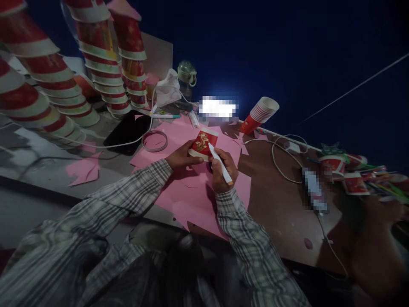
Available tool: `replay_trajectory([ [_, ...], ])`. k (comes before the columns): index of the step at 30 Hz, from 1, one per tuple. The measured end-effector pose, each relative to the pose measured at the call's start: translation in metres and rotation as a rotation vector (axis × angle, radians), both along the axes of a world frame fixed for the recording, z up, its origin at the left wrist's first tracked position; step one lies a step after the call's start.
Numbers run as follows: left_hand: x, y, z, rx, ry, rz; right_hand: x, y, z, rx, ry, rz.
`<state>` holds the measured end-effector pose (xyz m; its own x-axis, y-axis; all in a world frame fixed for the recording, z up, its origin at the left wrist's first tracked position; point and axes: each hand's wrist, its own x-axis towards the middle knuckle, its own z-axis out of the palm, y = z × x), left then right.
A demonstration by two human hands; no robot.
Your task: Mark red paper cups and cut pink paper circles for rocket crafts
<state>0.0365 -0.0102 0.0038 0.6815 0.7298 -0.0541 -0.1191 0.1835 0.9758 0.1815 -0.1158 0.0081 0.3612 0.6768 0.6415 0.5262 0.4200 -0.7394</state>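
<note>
Head view: your left hand (183,157) holds a red cup (204,142), its thumb along the near pale edge while the other fingers go behind, so you can't see their tips or how firmly they press. The cup's gold-patterned side faces up toward you; its inside is hidden. Your right hand (218,181) is closed around a white marker (222,166), the orange end pointing back toward your wrist. The marker's far end overlaps the cup's right part, but you can't tell whether it touches. The lower fingers of that hand curl out of sight. So the cup sits between your two hands, above pink paper (188,204).

Left of your hands, a ring (154,140) lies on the paper, beside a dark flat slab (124,132). Cup towers (99,55) lean at the left, several cut off by the frame. Past the cup, a bright patch (219,106) is pixelated, as is a device (315,189) on the brown table (271,217). A stack of cups (260,114) tilts nearby. At lower right, a dark shape (373,251) is too blurred to name.
</note>
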Motion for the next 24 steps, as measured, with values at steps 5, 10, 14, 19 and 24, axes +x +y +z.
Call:
replay_trajectory([
  [5,-0.0011,-0.0036,-0.0005,0.0,-0.003,0.011,-0.0011,-0.0002,0.0004,0.016,0.006,-0.053],
  [10,0.0001,-0.0046,-0.0018,-0.014,-0.018,0.035,-0.0033,-0.0018,0.0025,0.018,0.033,-0.027],
  [14,0.0008,-0.0034,-0.0005,-0.021,-0.013,0.037,-0.0018,-0.0032,-0.0009,0.006,0.091,0.006],
  [19,-0.0002,-0.0035,-0.0007,-0.007,0.01,0.039,0.0006,-0.0024,-0.0046,-0.011,0.143,-0.047],
  [24,-0.0007,-0.0005,-0.0033,0.008,0.014,0.006,0.0009,0.0014,-0.0019,0.065,0.149,-0.034],
])
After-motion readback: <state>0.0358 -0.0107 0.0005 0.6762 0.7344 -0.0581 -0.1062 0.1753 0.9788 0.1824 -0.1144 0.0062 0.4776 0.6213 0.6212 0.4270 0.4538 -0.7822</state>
